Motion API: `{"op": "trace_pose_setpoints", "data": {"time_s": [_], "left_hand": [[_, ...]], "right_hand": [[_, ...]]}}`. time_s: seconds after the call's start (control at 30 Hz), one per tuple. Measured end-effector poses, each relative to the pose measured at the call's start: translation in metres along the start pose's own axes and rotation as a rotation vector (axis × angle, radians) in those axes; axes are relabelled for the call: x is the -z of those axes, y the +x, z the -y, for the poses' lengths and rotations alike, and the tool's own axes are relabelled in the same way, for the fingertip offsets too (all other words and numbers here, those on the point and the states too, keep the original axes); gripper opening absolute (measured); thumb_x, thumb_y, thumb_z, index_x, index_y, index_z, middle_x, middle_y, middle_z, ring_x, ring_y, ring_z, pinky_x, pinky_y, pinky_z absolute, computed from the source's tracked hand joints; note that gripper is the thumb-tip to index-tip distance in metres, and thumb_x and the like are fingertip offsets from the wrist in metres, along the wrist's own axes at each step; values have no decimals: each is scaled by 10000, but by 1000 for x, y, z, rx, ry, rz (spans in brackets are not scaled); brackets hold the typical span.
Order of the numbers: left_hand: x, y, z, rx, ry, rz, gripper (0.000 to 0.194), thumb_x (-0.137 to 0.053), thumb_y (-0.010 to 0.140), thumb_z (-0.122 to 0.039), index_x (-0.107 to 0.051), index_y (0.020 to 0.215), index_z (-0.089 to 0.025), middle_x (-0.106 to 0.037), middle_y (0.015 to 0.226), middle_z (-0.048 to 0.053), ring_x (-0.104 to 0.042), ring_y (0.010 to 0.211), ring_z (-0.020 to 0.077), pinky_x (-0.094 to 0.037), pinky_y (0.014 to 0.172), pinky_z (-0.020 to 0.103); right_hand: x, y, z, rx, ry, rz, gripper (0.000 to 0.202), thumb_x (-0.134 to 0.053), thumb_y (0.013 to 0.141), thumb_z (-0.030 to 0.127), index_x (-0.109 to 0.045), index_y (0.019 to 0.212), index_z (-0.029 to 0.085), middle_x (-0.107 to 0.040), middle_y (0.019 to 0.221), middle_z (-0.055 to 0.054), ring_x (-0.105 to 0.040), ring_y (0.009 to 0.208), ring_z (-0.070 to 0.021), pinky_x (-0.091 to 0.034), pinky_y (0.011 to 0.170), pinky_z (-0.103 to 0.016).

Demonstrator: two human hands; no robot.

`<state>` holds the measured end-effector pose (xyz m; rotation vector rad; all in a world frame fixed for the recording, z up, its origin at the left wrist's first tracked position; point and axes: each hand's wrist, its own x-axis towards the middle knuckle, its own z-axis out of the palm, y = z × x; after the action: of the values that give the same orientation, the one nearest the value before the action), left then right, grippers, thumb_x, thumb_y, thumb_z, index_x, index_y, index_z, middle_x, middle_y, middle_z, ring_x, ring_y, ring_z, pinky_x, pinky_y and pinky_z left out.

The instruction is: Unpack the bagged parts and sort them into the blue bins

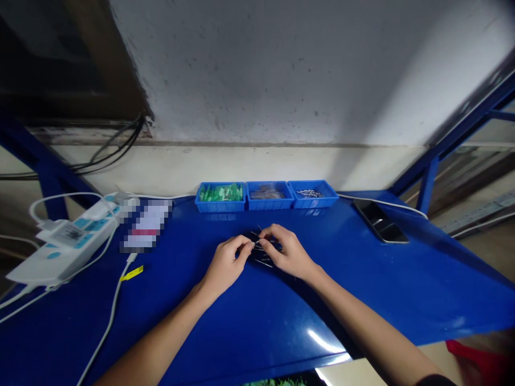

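My left hand and my right hand nearly meet above the middle of the blue table. Thumb and fingers of each are pinched together at a small, thin item between them, too small to make out. Beneath and around the fingertips lie several thin metallic pieces on the table, partly hidden by my right hand. Behind the hands three blue trays stand in a row: the left one holds green packets, the middle one brownish-grey items, and the right one thin metal pieces.
A white power strip with plugs and cables lies at the left. Beside it is a blurred phone-like device on a white cable with a yellow tag. A dark phone lies at the right. Blue frame posts flank the table.
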<state>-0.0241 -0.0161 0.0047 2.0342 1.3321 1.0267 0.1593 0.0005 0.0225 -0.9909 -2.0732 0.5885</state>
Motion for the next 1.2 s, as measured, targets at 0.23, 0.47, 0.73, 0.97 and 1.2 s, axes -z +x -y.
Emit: {"op": "trace_pose_setpoints", "data": {"time_s": [0.23, 0.47, 0.73, 0.97, 1.2], "left_hand": [[-2, -2, -1, -72, 39, -80, 58, -545, 854, -226, -552, 801, -203, -602, 758, -11, -569, 722, 134, -446, 702, 250], [-2, -1, 1, -53, 55, -91, 66, -540, 860, -267, -571, 867, -209, -635, 821, 5, -594, 771, 150, -463, 733, 273], [1, 0, 1, -18, 75, -27, 202, -445, 911, -301, -584, 807, -197, -643, 745, 1, -599, 706, 149, -441, 675, 266], [2, 0, -3, -57, 102, -119, 148, -499, 882, -267, -612, 806, -208, -661, 783, 5, -598, 731, 151, -445, 717, 268], [3, -1, -3, -28, 59, -108, 136, -504, 881, -290, -614, 868, -211, -669, 825, 9, -611, 763, 152, -456, 733, 265]], "right_hand": [[-2, 1, -1, -81, -26, 51, 294, -431, 925, 349, -527, 705, 179, -549, 660, 1, -509, 635, -123, -364, 608, -249], [-3, 0, 0, -61, -8, 53, 212, -453, 912, 316, -543, 778, 179, -576, 695, -2, -515, 631, -120, -362, 591, -233], [-2, 0, 2, -52, 5, 37, 143, -461, 903, 285, -549, 853, 184, -612, 782, -23, -545, 710, -138, -395, 642, -249], [-2, 2, -1, -112, -63, 63, 318, -376, 944, 356, -542, 741, 176, -559, 672, -4, -501, 611, -120, -353, 580, -240], [-4, 0, -1, -102, -26, 77, 180, -431, 919, 296, -529, 822, 181, -559, 674, 15, -488, 575, -106, -335, 563, -224]]}}
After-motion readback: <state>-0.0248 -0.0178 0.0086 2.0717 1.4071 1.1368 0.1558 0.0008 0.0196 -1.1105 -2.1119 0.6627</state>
